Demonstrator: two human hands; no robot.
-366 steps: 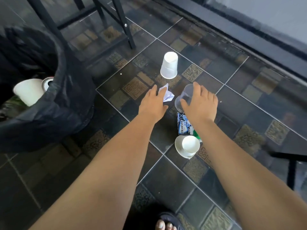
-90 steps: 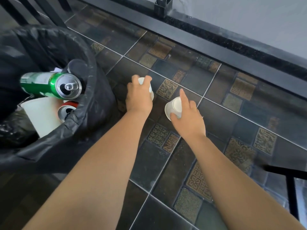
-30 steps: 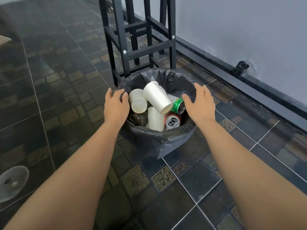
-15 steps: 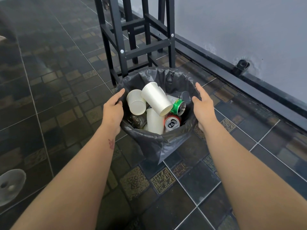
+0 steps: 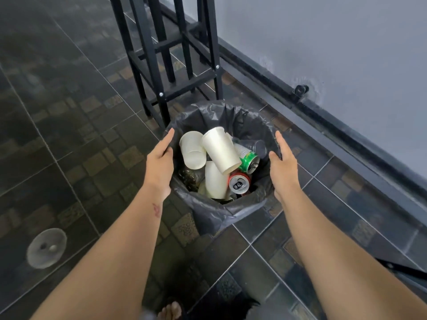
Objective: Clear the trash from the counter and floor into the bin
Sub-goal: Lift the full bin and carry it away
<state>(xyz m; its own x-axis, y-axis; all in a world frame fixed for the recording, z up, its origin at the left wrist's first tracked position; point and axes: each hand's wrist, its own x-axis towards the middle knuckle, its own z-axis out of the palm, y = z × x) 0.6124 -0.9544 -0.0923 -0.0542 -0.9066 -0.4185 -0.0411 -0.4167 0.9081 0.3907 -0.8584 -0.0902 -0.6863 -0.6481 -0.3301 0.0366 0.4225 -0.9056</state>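
Observation:
A bin lined with a black bag (image 5: 217, 211) stands on the dark tiled floor in the middle of the head view. Inside it lie white paper cups (image 5: 219, 148), a green can (image 5: 248, 159), a red can (image 5: 239, 182) and a clear plastic cup (image 5: 254, 145). My left hand (image 5: 159, 162) rests against the bin's left rim, fingers straight and holding nothing. On the opposite side, my right hand (image 5: 283, 165) is flat beside the right rim, thumb apart, also holding nothing.
A black metal stool frame (image 5: 161, 54) stands just behind the bin. A grey wall with a dark skirting rail (image 5: 323, 107) runs along the right. A round clear lid-like object (image 5: 46, 248) lies on the floor at the left. My toes (image 5: 171, 310) show at the bottom.
Both cups taken from the floor now lie in the bin. In the last second my hands turned edge-on and settled against the two sides of the rim.

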